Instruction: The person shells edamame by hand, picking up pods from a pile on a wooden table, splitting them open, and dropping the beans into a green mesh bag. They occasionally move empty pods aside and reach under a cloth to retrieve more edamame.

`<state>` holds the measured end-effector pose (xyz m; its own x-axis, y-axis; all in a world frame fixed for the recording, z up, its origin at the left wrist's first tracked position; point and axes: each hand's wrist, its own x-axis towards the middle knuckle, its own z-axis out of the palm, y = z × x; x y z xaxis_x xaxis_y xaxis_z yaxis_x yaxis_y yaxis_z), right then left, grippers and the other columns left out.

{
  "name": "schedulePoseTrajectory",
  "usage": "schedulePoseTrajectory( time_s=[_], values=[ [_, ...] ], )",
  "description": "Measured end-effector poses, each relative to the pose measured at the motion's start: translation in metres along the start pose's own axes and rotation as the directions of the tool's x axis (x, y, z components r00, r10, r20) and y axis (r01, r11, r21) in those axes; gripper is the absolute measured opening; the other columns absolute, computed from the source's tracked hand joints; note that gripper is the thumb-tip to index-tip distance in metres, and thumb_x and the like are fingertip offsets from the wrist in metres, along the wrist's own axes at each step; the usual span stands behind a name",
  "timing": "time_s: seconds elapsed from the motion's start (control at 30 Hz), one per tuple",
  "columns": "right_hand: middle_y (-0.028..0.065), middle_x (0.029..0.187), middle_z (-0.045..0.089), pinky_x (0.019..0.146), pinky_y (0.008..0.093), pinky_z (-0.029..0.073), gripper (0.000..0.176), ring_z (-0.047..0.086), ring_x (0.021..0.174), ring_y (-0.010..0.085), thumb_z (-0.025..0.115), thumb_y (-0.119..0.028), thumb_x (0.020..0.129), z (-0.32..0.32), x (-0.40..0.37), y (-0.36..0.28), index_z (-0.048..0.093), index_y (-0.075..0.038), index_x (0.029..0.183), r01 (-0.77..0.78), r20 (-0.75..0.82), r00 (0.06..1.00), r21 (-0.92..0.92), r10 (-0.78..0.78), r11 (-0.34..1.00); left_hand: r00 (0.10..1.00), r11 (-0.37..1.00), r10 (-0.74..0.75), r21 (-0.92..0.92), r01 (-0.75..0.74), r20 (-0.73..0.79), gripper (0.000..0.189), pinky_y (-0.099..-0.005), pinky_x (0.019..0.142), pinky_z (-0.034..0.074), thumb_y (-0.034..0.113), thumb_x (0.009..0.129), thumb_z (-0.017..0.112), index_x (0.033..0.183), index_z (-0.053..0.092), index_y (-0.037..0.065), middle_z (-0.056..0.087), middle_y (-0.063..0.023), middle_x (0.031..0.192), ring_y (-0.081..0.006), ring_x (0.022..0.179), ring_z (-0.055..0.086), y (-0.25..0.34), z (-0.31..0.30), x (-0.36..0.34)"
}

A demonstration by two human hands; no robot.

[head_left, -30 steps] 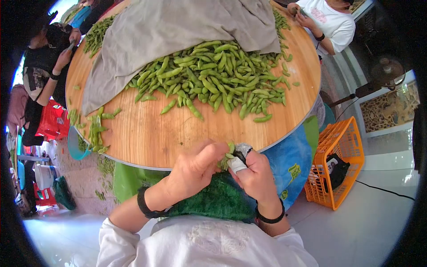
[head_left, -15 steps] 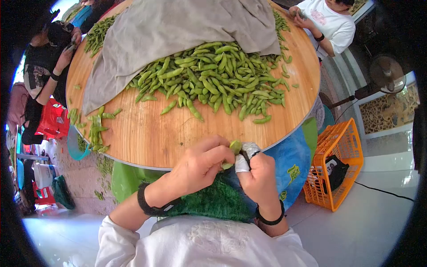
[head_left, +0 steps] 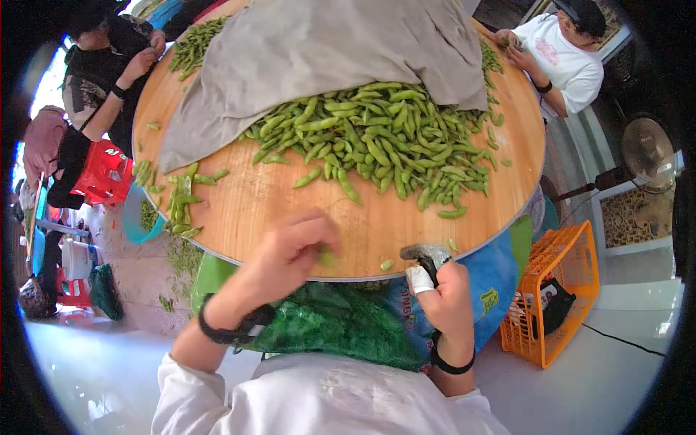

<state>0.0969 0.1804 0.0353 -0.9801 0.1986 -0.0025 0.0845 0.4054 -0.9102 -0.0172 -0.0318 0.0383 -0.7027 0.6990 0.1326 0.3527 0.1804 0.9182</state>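
Observation:
My left hand (head_left: 293, 250) is over the table's near edge, smeared by motion. Its fingers are closed on a green soybean pod (head_left: 328, 257), blurred beneath them. To its right, my right hand (head_left: 446, 283) is at the edge with fingers curled. White wrapping covers its thumb; a grey and black wrapping is on the forefinger. Whether something small sits between them is hidden. Two loose green beans or pod pieces (head_left: 387, 265) lie beside this hand. Beyond both hands is a big heap of soybean pods (head_left: 391, 138), partly under a grey cloth (head_left: 312, 58).
The round wooden table (head_left: 254, 210) has a few more pods at its left. Green and blue plastic sheeting (head_left: 319, 319) hangs below the near edge. An orange crate (head_left: 551, 297) and a fan (head_left: 647, 152) stand at right. Other people (head_left: 565, 58) work across the table.
My hands were together around a green pod; now they are apart, the left moved leftward with green between its fingers. Loose green pieces show near the right hand. The whole view has shifted slightly.

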Motion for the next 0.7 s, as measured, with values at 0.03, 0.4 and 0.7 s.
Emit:
schedulePoseTrajectory(
  time_s=[0.03, 0.4, 0.7],
  values=[
    [0.0164, 0.074, 0.062, 0.059, 0.0324, 0.047, 0.018, 0.062, 0.064, 0.0267, 0.057, -0.006, 0.078, -0.001, -0.001, -0.001, 0.062, 0.0, 0.094, -0.019, 0.014, 1.0, -0.028, 0.02, 0.999, 0.997, 0.982, 0.066, 0.174, -0.07, 0.032, 0.027, -0.0329, 0.066, 0.044, -0.017, 0.058, 0.045, 0.073, 0.056, 0.001, 0.055, -0.0099, 0.078, -0.0251, 0.078, 0.056, 0.003, -0.02, -0.006],
    [0.02, 0.074, 0.061, 0.054, 0.0413, 0.046, 0.021, 0.058, 0.062, 0.0368, 0.058, -0.007, 0.076, 0.03, -0.003, 0.002, 0.06, 0.001, 0.095, 0.197, 0.196, 0.976, -0.597, -0.097, 0.778, 0.917, 0.554, 0.203, 0.732, -0.398, 0.344, 0.029, -0.0341, 0.083, 0.042, 0.003, 0.067, 0.053, 0.096, 0.057, 0.004, 0.056, -0.01, 0.1, -0.0299, 0.097, 0.049, 0.014, -0.027, 0.055],
    [0.0205, 0.069, 0.058, 0.056, 0.041, 0.045, 0.023, 0.057, 0.063, 0.0365, 0.056, -0.01, 0.08, 0.014, 0.0, -0.001, 0.058, 0.003, 0.099, 0.122, 0.058, 0.992, -0.279, -0.11, 0.953, 0.933, 0.628, 0.168, 0.695, -0.349, 0.317, 0.028, -0.0296, 0.074, 0.045, 0.001, 0.069, 0.062, 0.096, 0.055, 0.005, 0.057, -0.0066, 0.093, -0.0216, 0.084, 0.053, -0.001, -0.009, 0.066]
  ],
)
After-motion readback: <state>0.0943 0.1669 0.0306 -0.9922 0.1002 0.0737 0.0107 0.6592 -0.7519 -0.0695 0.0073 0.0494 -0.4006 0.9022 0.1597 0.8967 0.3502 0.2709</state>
